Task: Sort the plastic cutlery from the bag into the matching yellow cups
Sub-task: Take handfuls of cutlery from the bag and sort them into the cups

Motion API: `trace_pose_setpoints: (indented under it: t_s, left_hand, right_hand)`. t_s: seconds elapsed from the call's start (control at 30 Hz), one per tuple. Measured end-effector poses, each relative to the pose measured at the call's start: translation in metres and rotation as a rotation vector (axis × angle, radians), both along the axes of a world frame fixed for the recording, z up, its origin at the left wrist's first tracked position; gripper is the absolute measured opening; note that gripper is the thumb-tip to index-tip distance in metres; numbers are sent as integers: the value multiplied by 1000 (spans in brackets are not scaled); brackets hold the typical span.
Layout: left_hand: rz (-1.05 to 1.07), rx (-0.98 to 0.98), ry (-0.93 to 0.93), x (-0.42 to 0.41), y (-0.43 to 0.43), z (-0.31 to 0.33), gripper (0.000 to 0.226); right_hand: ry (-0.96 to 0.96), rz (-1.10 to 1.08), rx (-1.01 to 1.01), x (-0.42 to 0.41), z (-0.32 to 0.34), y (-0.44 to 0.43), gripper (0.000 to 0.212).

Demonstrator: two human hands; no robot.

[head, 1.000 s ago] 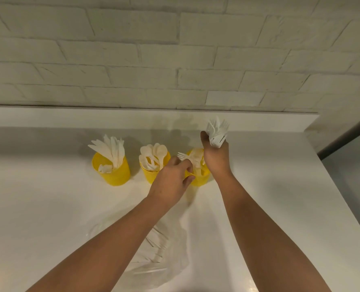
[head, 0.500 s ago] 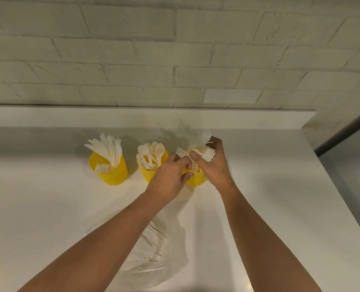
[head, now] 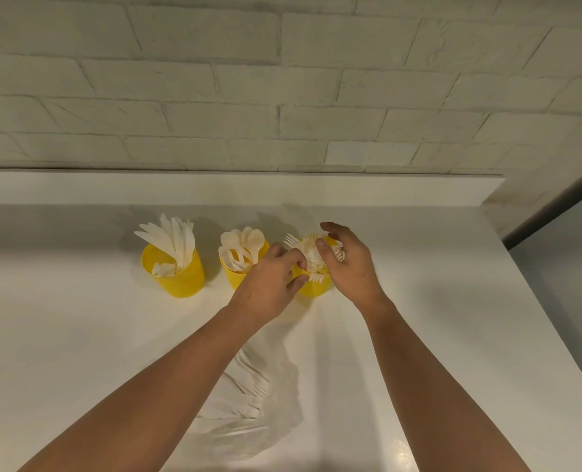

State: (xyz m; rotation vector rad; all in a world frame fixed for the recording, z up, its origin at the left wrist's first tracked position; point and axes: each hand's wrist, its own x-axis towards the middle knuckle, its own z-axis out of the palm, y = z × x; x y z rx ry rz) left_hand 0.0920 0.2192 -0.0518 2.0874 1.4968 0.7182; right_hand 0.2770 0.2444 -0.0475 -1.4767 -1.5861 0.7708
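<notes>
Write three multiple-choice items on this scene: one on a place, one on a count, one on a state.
1. Where does the clear plastic bag lie?
A. against the wall
B. on the white counter, nearer the person than the yellow plastic cups
C. inside a cup

2. How many yellow cups stand on the counter?
A. two
B. four
C. three

3. How does the knife cup, at the left, stand?
A. upright
B. on its side
C. upside down

1 B: it lies spread below the cups in view.
2 C: knife cup, spoon cup and fork cup stand in a row.
3 A: its mouth faces up, white plastic knives standing in it.
</notes>
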Motion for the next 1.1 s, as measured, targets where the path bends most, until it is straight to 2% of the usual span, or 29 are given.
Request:
trace_pose_setpoints:
  t_s: [0.27,0.33,0.53,0.6,0.67,0.77,0.87,0.97,1.03,1.1]
  left_hand:
    - [-7,-38,-7,1,1,5,17]
    - [20,-13,11,-16,-29,15,22]
    - [-5,-90,80,-16,-26,28,48]
    - [35,-102,20,-21,-29,42,44]
    - [120,-98,-120,-34,-45,61,33]
    - [233,-148,-302,-65,-85,85,20]
    - [309,-232,-296,-96,-126,84,14]
    - [341,-214,-82,-118,-155,57,10]
    - [289,-206,36,-124,-169,35,12]
    - [213,-240,111,-125,-178,17,18]
  right_hand:
    - [39,-98,-35,0,-5,0,22]
    - [37,-55,-19,-19,8,-27,24]
    - [54,-53,-116,-18,17,-12,38]
    - [73,-111,-74,-16,27,-12,42]
    - [91,-171,46,-20,43,-25,39]
    - [170,-214,222,-40,69,-60,24]
    - [268,-53,207,-68,80,-104,17]
    - [91,263,-16,-99,64,-137,16]
    - [-172,425,-172,-115,42,-150,15]
    - [-430,484,-293,-124,22,-157,21]
